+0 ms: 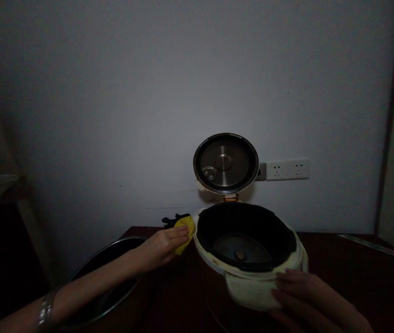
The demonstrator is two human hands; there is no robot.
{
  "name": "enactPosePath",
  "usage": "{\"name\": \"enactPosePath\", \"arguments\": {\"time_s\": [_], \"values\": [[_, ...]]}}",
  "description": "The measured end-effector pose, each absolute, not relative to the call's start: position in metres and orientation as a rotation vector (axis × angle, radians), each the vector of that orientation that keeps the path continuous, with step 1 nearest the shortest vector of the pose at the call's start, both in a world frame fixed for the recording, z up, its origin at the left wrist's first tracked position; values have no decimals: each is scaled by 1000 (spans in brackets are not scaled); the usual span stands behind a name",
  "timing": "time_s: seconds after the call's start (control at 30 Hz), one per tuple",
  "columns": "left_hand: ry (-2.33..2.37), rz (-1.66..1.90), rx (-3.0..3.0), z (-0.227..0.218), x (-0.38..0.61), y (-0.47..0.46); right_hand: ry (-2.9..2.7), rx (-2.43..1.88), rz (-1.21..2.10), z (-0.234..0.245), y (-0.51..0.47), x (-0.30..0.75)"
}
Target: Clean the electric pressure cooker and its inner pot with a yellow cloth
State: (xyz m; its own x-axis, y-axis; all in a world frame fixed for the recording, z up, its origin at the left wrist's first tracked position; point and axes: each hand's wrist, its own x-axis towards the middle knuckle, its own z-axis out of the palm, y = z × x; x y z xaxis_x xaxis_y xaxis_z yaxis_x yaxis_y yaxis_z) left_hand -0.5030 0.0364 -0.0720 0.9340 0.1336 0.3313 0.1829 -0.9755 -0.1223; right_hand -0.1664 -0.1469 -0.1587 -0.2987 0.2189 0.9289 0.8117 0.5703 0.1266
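A cream rice cooker (289, 260) stands on a dark wooden table (356, 273), its round lid (225, 163) hinged up against the wall and its dark inside bare. My left hand (164, 245) is closed on a yellow cloth (184, 230) and presses it against the cooker's left outer wall near the rim. My right hand (303, 291) lies on the cooker's front, fingers flat against the cream latch part. A bracelet sits on my left wrist.
A dark round pot with a shiny rim (111, 273) lies on the table under my left forearm. A white wall socket (287, 169) is behind the lid. A small black object (171, 220) sits behind the cloth. The room is dim.
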Motion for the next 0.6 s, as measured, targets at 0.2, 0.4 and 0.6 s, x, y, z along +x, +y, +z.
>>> {"name": "enactPosePath", "arguments": {"time_s": [0.2,0.4,0.6], "values": [[-414,-874,-2785,-49,-508,61,-1814,-818,-800,-158,-145,-166],[-348,-751,-2905,-85,-494,72,-1830,-810,-821,-138,-154,-176],[-194,-748,-2924,-92,-500,41,-1818,-829,-812,-134,-154,-181]]}}
